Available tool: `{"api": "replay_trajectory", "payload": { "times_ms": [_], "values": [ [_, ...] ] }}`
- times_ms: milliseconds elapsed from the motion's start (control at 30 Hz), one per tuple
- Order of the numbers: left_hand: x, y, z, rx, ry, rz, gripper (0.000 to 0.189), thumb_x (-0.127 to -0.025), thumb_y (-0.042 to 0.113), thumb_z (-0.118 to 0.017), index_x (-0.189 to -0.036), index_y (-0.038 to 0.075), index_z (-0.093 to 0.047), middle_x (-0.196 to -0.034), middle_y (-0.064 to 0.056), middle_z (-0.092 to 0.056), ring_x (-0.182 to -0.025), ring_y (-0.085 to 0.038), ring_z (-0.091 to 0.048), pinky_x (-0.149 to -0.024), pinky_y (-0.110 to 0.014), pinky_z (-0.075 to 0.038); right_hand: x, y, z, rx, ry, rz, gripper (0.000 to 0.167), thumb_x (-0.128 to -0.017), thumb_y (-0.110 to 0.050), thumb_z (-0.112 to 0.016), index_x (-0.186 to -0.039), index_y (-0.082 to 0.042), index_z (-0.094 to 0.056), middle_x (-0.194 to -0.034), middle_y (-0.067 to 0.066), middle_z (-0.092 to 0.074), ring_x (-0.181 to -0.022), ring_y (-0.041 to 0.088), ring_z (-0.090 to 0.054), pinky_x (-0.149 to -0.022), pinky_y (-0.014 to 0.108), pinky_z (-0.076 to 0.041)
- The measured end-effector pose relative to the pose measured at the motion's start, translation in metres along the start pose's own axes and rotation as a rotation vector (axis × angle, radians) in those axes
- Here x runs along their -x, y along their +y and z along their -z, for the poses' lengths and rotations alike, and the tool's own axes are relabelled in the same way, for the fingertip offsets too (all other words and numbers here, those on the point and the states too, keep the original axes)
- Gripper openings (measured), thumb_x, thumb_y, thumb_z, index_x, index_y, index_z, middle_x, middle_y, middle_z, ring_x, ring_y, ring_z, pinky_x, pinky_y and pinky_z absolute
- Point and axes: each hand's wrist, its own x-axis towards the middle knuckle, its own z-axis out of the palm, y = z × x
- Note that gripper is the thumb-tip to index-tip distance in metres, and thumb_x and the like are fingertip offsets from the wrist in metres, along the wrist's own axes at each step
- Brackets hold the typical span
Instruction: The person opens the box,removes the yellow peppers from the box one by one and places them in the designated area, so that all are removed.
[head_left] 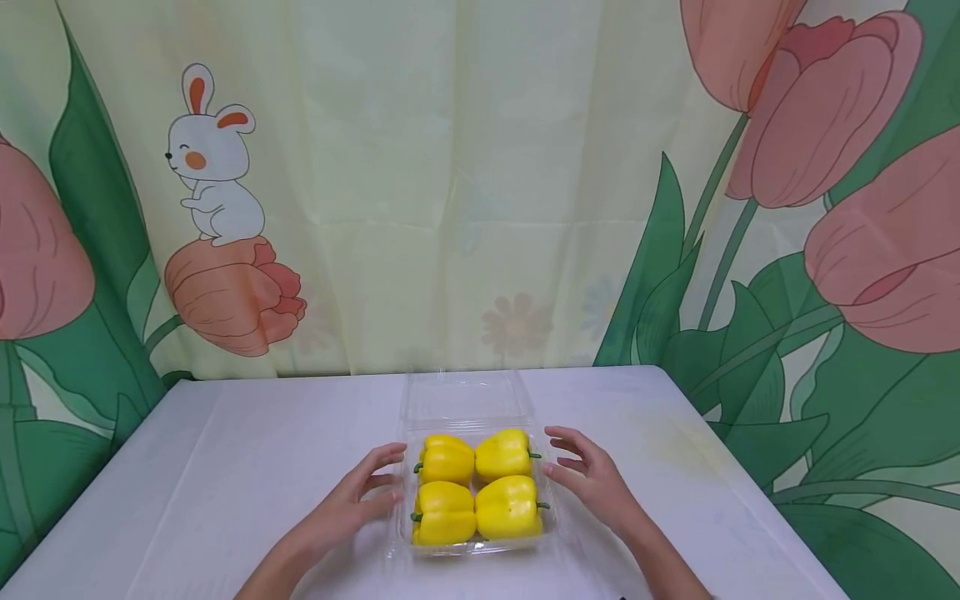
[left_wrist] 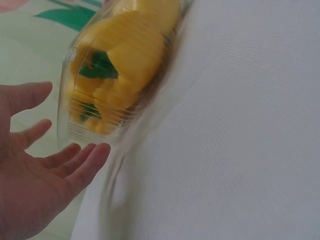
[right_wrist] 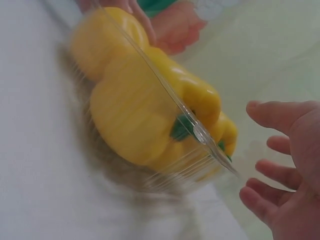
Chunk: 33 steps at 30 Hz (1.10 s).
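In the head view, soft, even light was spread, and small pale glints were left on the glossy yellow bell peppers (head_left: 508,510). Both wrist views were dimmer and softly blurred, perhaps by motion; in the right, a diffuse shadow was cast on the white table (right_wrist: 35,125) along the clear, ribbed plastic box (right_wrist: 200,134).

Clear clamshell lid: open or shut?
Open: in the head view, the lid extends behind the tray, leaving the four yellow bell peppers uncovered.
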Motion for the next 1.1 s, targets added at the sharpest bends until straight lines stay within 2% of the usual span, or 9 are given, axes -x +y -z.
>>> {"api": "replay_trajectory", "payload": {
  "times_ms": [167,500,767,900,1100],
  "values": [
    [-0.002,0.000,0.000,-0.003,0.030,-0.023,0.060,-0.095,0.031,-0.059,-0.148,0.022,-0.033,-0.152,-0.013,-0.036,-0.135,-0.038,-0.040,-0.103,-0.056,-0.044,-0.001,-0.001,0.000,-0.006,0.012,0.027,0.051,-0.086,-0.019,-0.073,-0.133,-0.016,-0.053,-0.142,0.011,-0.052,-0.130,0.030,-0.050,-0.103,0.040,-0.048],
    [-0.007,-0.001,0.001,0.020,0.063,-0.032,0.059,-0.094,0.028,-0.061,-0.147,0.021,-0.034,-0.154,-0.010,-0.035,-0.136,-0.037,-0.040,-0.101,-0.048,-0.049,-0.003,-0.003,-0.004,-0.038,0.039,0.062,0.051,-0.085,-0.018,-0.074,-0.132,-0.013,-0.054,-0.140,0.010,-0.054,-0.128,0.027,-0.052,-0.103,0.035,-0.048],
    [-0.015,-0.003,-0.001,0.052,0.146,-0.040,0.054,-0.093,0.019,-0.063,-0.143,0.019,-0.041,-0.148,-0.009,-0.044,-0.131,-0.033,-0.047,-0.096,-0.041,-0.054,-0.005,-0.005,-0.007,-0.021,0.037,0.075,0.053,-0.084,-0.015,-0.074,-0.132,-0.013,-0.054,-0.138,0.008,-0.055,-0.128,0.029,-0.053,-0.102,0.038,-0.048],
    [-0.017,-0.002,-0.001,0.049,0.157,-0.052,0.053,-0.094,0.018,-0.061,-0.143,0.017,-0.042,-0.149,-0.010,-0.043,-0.131,-0.034,-0.047,-0.095,-0.041,-0.054,-0.006,-0.007,-0.007,0.001,0.039,0.078,0.053,-0.083,-0.017,-0.075,-0.131,-0.016,-0.054,-0.138,0.008,-0.055,-0.128,0.028,-0.053,-0.102,0.040,-0.048],
    [-0.018,0.000,-0.001,0.043,0.150,-0.075,0.052,-0.095,0.018,-0.060,-0.143,0.016,-0.041,-0.149,-0.012,-0.042,-0.131,-0.035,-0.047,-0.094,-0.042,-0.054,-0.007,-0.006,-0.008,0.015,0.038,0.070,0.055,-0.082,-0.017,-0.076,-0.132,-0.013,-0.054,-0.138,0.005,-0.056,-0.128,0.028,-0.053,-0.103,0.041,-0.048]
  ]
}}
